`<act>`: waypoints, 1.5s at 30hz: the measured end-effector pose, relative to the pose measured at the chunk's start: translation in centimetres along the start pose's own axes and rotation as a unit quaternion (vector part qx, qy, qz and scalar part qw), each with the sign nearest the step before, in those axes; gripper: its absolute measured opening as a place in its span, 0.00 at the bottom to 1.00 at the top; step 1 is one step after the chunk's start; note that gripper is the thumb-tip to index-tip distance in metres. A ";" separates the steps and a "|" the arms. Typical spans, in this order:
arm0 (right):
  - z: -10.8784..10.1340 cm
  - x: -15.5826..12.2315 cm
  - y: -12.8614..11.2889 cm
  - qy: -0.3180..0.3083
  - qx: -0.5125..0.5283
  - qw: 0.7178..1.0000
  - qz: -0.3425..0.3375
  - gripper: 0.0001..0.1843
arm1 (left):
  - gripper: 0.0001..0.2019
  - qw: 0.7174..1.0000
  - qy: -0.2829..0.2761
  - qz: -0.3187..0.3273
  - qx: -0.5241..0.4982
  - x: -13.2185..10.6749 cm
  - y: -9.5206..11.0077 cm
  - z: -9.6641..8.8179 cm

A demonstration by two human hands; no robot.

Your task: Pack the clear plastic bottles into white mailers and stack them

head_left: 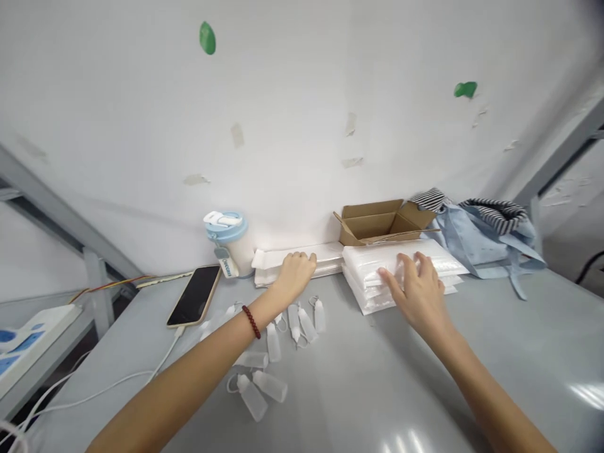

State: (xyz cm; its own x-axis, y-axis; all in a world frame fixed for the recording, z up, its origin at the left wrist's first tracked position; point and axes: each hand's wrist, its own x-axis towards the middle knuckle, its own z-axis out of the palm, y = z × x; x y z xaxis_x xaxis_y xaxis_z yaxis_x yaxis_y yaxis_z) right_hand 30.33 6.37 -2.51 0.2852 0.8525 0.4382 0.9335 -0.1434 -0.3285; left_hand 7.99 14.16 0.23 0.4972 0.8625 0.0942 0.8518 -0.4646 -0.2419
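Power strip: out at the far left, white and blue, a power strip beside the grey table.
Phone: here's a smartphone, screen dark, white charging cable plugged in.
Tumbler: just behind it, a blue-lidded tumbler upright against the wall.
Squeeze bottles: a loose scatter of small translucent squeeze bottles, around and below the left forearm.
Left hand: beaded bracelet on the wrist, the left hand lies on a flat white stack, fingers curled; whether it grips, I can't tell.
Right hand: over on the pile of clear plastic bags, the right hand spreads its fingers, grasping nothing.
Carton: open cardboard box directly behind those bags.
Fabric: far right, light-blue cloth with striped trim, heaped.
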 end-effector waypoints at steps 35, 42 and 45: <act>-0.6 -7.0 -6.9 0.037 0.077 0.869 -0.488 0.28 | 0.23 0.754 0.187 -0.376 -0.505 -18.1 -8.0 0.7; -1.1 -7.5 -6.9 -0.091 0.086 0.886 -0.447 0.34 | 0.15 0.588 -0.022 -0.354 -0.727 -18.3 -7.7 -0.8; -1.8 -7.7 -7.1 -0.163 0.074 0.881 -0.438 0.35 | 0.14 0.561 -0.084 -0.329 -0.755 -18.1 -7.1 -0.3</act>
State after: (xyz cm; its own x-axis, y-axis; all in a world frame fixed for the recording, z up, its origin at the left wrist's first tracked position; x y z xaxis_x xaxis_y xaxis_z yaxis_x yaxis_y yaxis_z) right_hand 21.87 -0.05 -2.03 -0.6297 0.7066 0.3229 0.7195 0.6872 -0.1005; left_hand -6.98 1.80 0.56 0.0786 0.8950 -0.4390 0.0736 0.4340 0.8979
